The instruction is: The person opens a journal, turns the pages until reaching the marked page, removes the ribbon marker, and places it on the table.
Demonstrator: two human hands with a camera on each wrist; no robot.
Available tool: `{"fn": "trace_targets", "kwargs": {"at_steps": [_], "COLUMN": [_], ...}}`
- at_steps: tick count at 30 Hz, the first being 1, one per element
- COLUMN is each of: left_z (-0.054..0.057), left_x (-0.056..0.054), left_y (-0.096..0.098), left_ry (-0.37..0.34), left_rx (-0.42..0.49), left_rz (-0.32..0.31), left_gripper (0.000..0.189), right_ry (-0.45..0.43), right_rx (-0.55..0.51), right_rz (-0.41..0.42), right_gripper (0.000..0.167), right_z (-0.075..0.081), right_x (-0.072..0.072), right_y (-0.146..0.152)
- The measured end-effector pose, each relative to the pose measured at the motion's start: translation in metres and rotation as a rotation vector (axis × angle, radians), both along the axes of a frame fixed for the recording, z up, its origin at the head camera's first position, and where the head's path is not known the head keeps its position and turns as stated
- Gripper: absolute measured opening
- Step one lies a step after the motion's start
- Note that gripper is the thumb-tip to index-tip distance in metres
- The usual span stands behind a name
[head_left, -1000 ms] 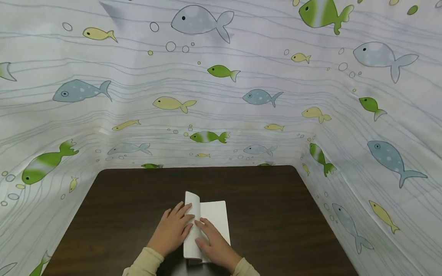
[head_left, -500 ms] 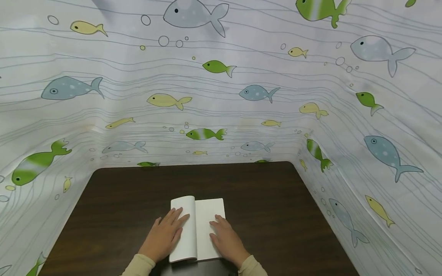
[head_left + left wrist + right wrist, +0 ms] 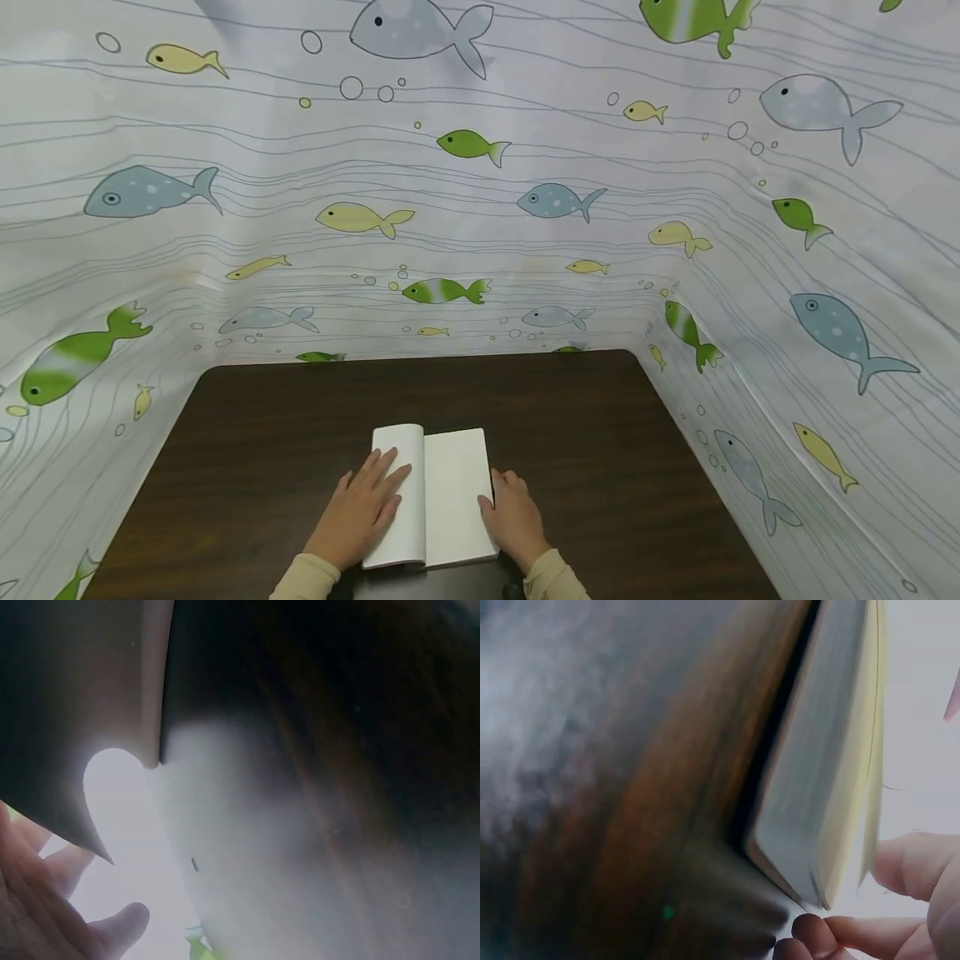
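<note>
A notebook with blank white pages (image 3: pixel 455 500) lies spread on the dark wooden table. Its left page (image 3: pixel 405 517) bows upward toward the spine. On that page rests my left hand (image 3: pixel 358 507), fingers spread and nearly straight. My right hand (image 3: pixel 516 515) is at the notebook's right edge, thumb on the page and fingers bent along the outer side. In the right wrist view, the thumb (image 3: pixel 911 862) and fingertips (image 3: pixel 814 937) hold the edge of the page stack (image 3: pixel 802 787). The left wrist view shows the left fingers (image 3: pixel 120 930) beside a shaded, curved page (image 3: pixel 67 712).
The dark table (image 3: pixel 600 467) extends around the notebook on all sides. White fabric (image 3: pixel 480 250) printed with fish and wavy lines walls off the back and both sides. A dark glossy patch (image 3: pixel 427 582) lies at the notebook's near edge.
The notebook's left part was folded upright a second ago and now lies lower to the left under my left hand. My right hand moved from the spine rightward to the outer edge.
</note>
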State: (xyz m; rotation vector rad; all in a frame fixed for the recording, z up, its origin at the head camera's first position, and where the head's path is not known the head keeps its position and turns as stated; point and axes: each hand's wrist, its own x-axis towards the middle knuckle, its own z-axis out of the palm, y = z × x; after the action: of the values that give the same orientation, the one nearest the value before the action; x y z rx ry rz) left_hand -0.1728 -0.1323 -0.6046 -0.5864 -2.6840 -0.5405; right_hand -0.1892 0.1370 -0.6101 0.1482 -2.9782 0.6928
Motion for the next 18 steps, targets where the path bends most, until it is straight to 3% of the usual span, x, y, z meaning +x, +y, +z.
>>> {"fn": "trace_targets", "kwargs": {"at_steps": [4,10,15,18], "left_z": [0.0009,0.0010,0.0013,0.0010], "left_x": [0.0014,0.0030,0.0037,0.0034], "left_y": [0.0009,0.0022,0.0033,0.0030], "left_ry": [-0.025,-0.047,-0.076,-0.094], "left_rx": [0.012,0.014,0.024,0.029], "left_rz": [0.006,0.013,0.021,0.021], "left_gripper": [0.042,0.043,0.044,0.044], "right_ry": [-0.001,0.070,0.120,0.104], "right_rx": [0.025,0.036,-0.062,-0.171], "right_rz": [0.024,0.020,0.026,0.021], "right_gripper": [0.050,0.045,0.034,0.029], "right_z": [-0.0017,-0.0020,0.0012,0.0036], "right_x": [-0.0005,0.0017,0.0021,0.0019], "right_y": [0.0002,-0.0021,-0.0050,-0.0056]}}
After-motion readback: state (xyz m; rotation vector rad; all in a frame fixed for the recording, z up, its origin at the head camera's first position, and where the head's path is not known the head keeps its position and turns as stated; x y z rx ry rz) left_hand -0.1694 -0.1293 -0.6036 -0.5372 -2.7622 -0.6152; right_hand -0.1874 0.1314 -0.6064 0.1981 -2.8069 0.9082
